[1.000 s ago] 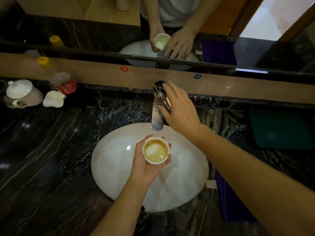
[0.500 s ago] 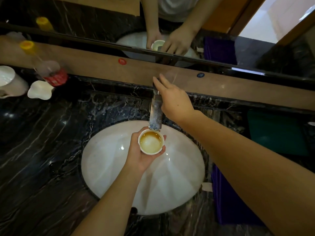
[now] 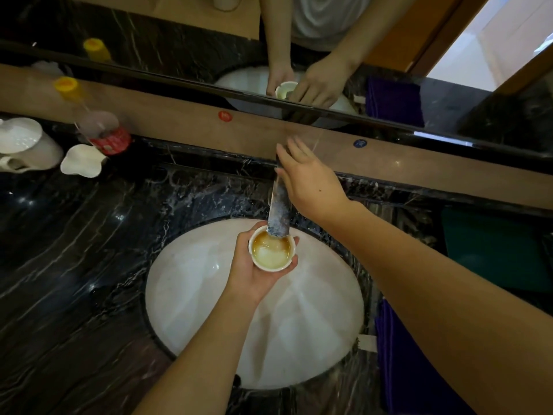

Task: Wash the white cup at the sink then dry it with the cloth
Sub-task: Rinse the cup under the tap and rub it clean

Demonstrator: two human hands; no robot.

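Observation:
The small white cup [image 3: 271,250], with brownish liquid inside, sits in my left hand [image 3: 254,271], held over the white oval sink basin [image 3: 194,295] right under the tip of the metal tap [image 3: 279,205]. My right hand [image 3: 311,181] rests on the top of the tap with its fingers stretched out toward the wall. A purple cloth [image 3: 389,354] hangs over the counter edge to the right of the basin, partly hidden by my right arm.
The counter is black marble [image 3: 74,250]. At the far left stand a white teapot [image 3: 24,145], a white shell-shaped dish [image 3: 82,160] and a bottle with a red label [image 3: 104,133]. A dark green mat [image 3: 493,250] lies at the right. A mirror runs along the back.
My left hand has brought the cup up under the tap's spout. My right hand has settled on the tap, then spread its fingers. The liquid in the cup looks lighter and stirred.

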